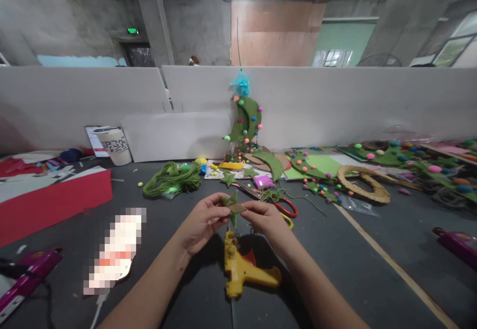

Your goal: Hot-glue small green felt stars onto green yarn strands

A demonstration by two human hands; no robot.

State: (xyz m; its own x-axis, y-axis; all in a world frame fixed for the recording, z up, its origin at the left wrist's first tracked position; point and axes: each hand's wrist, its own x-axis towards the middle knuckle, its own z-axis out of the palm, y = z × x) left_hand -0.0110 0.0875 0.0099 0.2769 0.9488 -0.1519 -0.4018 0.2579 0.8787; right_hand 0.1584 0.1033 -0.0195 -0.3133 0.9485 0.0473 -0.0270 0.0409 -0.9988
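Between my two hands is a small green felt star (233, 217) with a brownish flat piece across its middle. My left hand (204, 222) pinches its left side, thumb and fingers closed. On the right, my right hand (265, 218) grips the other side with its fingertips. A yellow glue gun (238, 272) lies on the table just below the hands, its nozzle toward the star. Red-handled scissors (291, 208) lie beyond my right hand, and a yellow handle (288, 221) is partly hidden behind it. More green stars (228, 179) lie ahead.
Green yarn (172, 179) lies front left, near a white cup (116, 146). A green felt moon with pompoms (254, 119) stands against the white partition (316, 105). To the right is a straw ring (374, 197). A lit phone (115, 249) and purple tool (32, 277) lie left.
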